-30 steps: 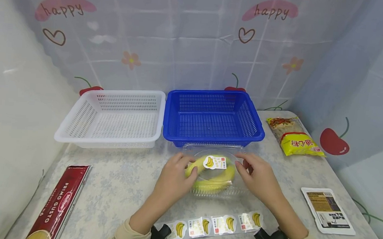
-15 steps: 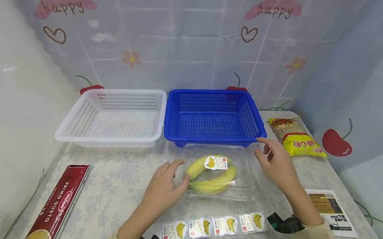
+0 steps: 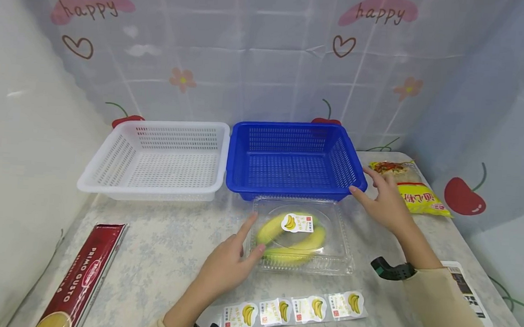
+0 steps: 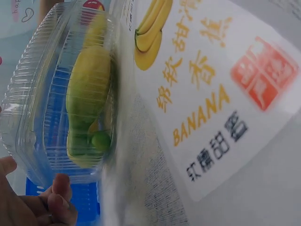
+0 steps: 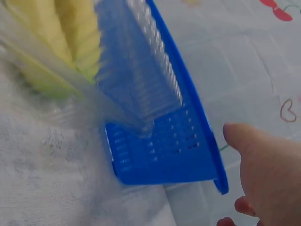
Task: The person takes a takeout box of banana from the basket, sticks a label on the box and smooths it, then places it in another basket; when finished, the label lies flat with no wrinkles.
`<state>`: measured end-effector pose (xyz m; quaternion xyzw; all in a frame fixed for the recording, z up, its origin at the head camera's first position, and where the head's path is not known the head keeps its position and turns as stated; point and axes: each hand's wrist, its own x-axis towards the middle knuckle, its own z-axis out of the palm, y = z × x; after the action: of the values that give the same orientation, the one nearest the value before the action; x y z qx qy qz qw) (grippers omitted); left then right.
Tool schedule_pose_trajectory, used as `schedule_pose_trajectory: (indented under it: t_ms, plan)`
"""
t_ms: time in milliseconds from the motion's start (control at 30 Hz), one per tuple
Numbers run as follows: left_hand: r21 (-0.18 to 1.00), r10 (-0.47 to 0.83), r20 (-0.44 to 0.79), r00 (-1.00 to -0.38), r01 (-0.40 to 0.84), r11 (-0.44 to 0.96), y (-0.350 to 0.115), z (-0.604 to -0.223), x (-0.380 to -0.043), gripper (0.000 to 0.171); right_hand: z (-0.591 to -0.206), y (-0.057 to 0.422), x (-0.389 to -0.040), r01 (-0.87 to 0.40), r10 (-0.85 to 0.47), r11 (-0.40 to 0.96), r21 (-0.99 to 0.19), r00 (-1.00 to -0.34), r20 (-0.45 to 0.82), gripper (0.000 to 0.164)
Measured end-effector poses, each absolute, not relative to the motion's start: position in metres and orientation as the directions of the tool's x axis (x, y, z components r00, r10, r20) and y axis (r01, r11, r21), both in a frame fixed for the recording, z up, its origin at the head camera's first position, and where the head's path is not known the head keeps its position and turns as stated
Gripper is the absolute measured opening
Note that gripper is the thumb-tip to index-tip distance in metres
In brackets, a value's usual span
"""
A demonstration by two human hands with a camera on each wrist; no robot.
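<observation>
Two bananas [image 3: 302, 245] lie inside a closed clear plastic clamshell box [image 3: 336, 238], which has a banana label [image 3: 297, 223] on its lid. My left hand [image 3: 224, 263] is beside the box's left edge, with index finger and thumb spread; whether they touch the plastic I cannot tell. A blue plastic basket [image 3: 294, 192] stands behind the box. Near its front right corner is my right hand [image 3: 387, 203], thumb and forefinger parted and nothing held. In the right wrist view a small gap shows between the thumb [image 5: 235, 134] and the basket rim.
A white basket [image 3: 152, 193] stands left of the blue one. A strip of banana stickers [image 3: 293, 309] lies in front. At left is a red spaghetti packet [image 3: 81, 277]. A yellow noodle bag [image 3: 422, 198] and a partly covered white pouch [image 3: 467, 293] are at right.
Both hands have come off the box lid. The right hand has moved right and away to the blue basket's corner; the left hand has drawn back to the box's left side.
</observation>
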<state>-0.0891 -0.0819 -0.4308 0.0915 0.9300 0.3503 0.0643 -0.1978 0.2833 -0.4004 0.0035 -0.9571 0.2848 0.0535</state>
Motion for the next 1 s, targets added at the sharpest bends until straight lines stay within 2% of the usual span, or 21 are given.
schedule_pose_trajectory:
  t_ms: [200, 400, 667, 1000]
  plan:
    - [0.746, 0.253, -0.108, -0.961, 0.089, 0.66, -0.08, -0.435, -0.094, 0.071, -0.408, 0.289, -0.219, 0.008, 0.018, 0.814, -0.581, -1.0, 0.012, 0.093]
    - [0.782, 0.269, -0.13, -0.954, 0.068, 0.62, -0.078, -0.439, -0.099, 0.072, -0.411, 0.291, -0.232, -0.03, -0.059, 0.768, -0.64, -0.998, -0.023, 0.093]
    - [0.824, 0.297, -0.182, -0.937, 0.02, 0.566, -0.075, -0.44, -0.101, 0.069, -0.413, 0.294, -0.242, -0.007, -0.12, 0.725, -0.689, -0.986, -0.116, 0.098]
    - [0.872, 0.336, -0.152, -0.93, 0.033, 0.488, -0.08, -0.438, -0.1, 0.073, -0.422, 0.299, -0.247, -0.036, -0.185, 0.655, -0.755, -0.976, -0.114, 0.098]
